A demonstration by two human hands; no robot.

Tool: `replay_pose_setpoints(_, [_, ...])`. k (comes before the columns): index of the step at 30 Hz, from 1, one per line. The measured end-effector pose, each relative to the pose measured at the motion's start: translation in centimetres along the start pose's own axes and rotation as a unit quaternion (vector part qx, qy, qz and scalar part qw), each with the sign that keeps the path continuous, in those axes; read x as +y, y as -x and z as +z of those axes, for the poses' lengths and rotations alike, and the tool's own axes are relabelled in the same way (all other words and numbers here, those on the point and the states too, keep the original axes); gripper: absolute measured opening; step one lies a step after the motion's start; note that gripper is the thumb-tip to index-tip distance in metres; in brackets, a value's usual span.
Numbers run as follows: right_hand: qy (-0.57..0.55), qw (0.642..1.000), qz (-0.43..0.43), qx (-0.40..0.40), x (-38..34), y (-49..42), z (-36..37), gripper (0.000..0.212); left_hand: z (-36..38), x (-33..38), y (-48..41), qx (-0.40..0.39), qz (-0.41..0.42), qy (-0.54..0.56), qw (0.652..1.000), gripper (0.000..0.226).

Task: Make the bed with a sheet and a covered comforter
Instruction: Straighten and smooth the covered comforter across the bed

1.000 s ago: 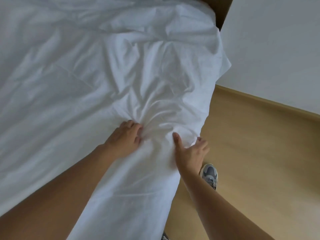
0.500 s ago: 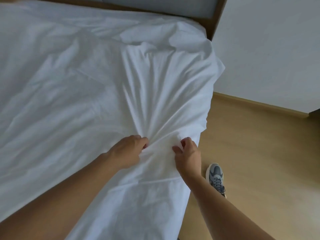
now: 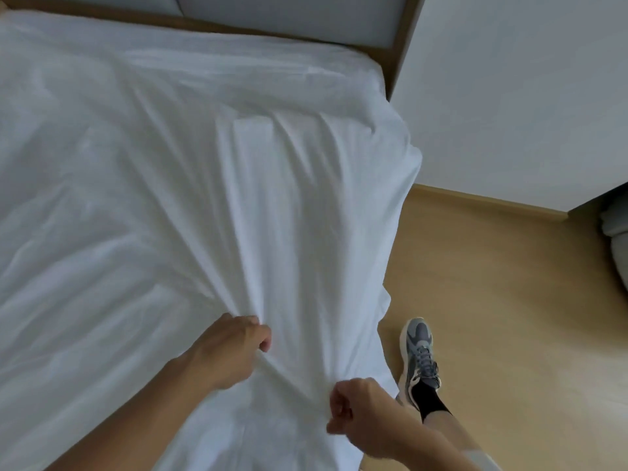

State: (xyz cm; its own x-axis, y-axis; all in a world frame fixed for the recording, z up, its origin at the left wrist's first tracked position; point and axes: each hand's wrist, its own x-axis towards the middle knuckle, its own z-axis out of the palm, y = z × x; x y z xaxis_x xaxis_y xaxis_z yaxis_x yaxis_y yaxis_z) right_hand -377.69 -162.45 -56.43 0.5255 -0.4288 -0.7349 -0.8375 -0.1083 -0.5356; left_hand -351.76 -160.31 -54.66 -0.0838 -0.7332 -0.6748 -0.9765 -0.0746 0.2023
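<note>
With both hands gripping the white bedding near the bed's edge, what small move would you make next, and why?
Probably tug it toward yourself: the left hand and right hand pinch the white bedding, and creases fan from them toward the headboard.

wood-framed bed [image 3: 399, 45], creased white sheet [image 3: 170, 181] spread across it

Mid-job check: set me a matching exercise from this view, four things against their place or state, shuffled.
Things:
1 left hand
2 sneaker
3 headboard
4 white bedding

Place or state:
A on the wooden floor
B creased, with folds running toward the grip
C at the far end, beyond the bedding
D gripping bunched cloth

Pairs: 1-D, 2-A, 3-C, 4-B.
</note>
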Motion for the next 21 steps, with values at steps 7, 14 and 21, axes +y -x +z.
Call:
replay_pose_setpoints(7, [0.000,1.000,-0.028,0.003,-2.5,-2.3,-3.5,0.028,-1.0,0.8,1.1,-0.325,-0.052,-0.029,0.944,0.038])
replay_pose_setpoints(14, [-0.432,0.801,0.182,0.373,1.4,-12.5,-16.7,0.114,-1.8,2.3,-1.1,-0.301,-0.083,-0.018,0.950,0.027])
replay_pose_setpoints(21, [-0.678,0.721,0.069,0.121,2.1,-17.7,-25.1,0.047,-7.1,8.0,-6.3,-0.038,-0.134,0.122,0.983,0.026])
